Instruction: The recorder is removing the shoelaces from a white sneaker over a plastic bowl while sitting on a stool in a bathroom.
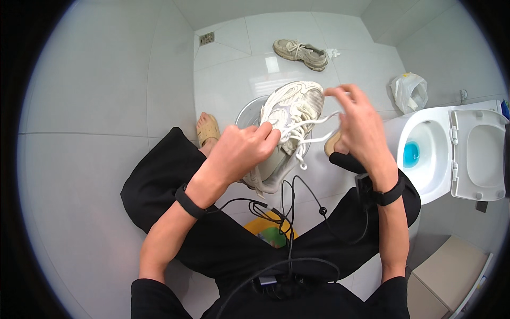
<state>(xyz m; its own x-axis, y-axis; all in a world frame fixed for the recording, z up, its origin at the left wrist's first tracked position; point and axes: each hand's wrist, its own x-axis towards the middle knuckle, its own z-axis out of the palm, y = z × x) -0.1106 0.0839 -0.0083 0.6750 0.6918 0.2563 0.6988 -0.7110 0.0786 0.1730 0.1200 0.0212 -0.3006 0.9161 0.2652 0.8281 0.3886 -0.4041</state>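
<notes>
A white and beige sneaker (289, 114) is in front of me, toe pointing away, over a round shiny-rimmed basin (245, 112). Its thick white shoelace (319, 120) is partly loose and stretches to the right. My left hand (247, 149) is closed on the sneaker's left side near the lacing; exactly what its fingertips pinch is partly hidden. My right hand (364, 125) is at the right of the toe, with slightly blurred fingers. The shoelace runs into that hand and passes out of sight behind it. The matching sneaker (301, 53) lies on the floor farther off.
To the right stands a toilet (427, 149) with its lid raised and blue water inside. A white plastic bag (409, 92) sits beyond it. Black cables (287, 210) hang between my knees, above a yellow and green object (260, 226). A floor drain (206, 38) lies at the far left.
</notes>
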